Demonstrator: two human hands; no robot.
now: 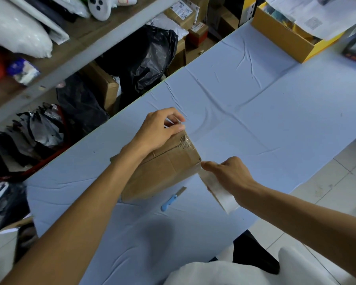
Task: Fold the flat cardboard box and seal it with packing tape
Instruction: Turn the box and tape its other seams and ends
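Box point(164, 169) partly behind left forearm

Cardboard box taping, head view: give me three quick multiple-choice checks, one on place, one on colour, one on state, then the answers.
1. Where is the utility knife?
A. on the table, near side of the cardboard box
B. on top of the box
C. in the left hand

2. Its handle colour?
A. red
B. light blue
C. black

3. What is the right hand holding?
A. nothing
B. the knife
C. the tape roll

Answers: 1 A, it lies on the blue table cover; 2 B, a pale blue grip; 3 C, the roll sits in its grip while the left hand presses the box top.
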